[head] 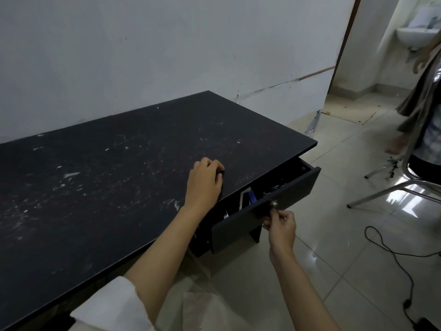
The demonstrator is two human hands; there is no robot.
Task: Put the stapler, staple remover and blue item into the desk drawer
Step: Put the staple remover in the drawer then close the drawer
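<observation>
- We read no brand, label or writing anywhere — the desk (100, 182) top is plain matte black board, scuffed, with pale scratches and chips.
- Desk drawer (265, 206): flat black front panel, partly pulled out under the desk's right front edge, small round shiny metal knob (274, 203) at mid-panel.
- Right hand (281, 229): just below the knob, fingers curled and pinched at it; we can't tell how firm the grip is.
- Left hand (204, 182): resting on the desk top right above the drawer, fingers curled over something small and dark — we can't tell what it is.
- Blue item (251, 198): in the drawer gap, thin blue strip beside a pale angled piece.
- More dark and metallic bits further right in the drawer; too hidden to tell stapler from staple remover.
- White sleeve (112, 309) on the left arm, near the desk's front edge.
</observation>
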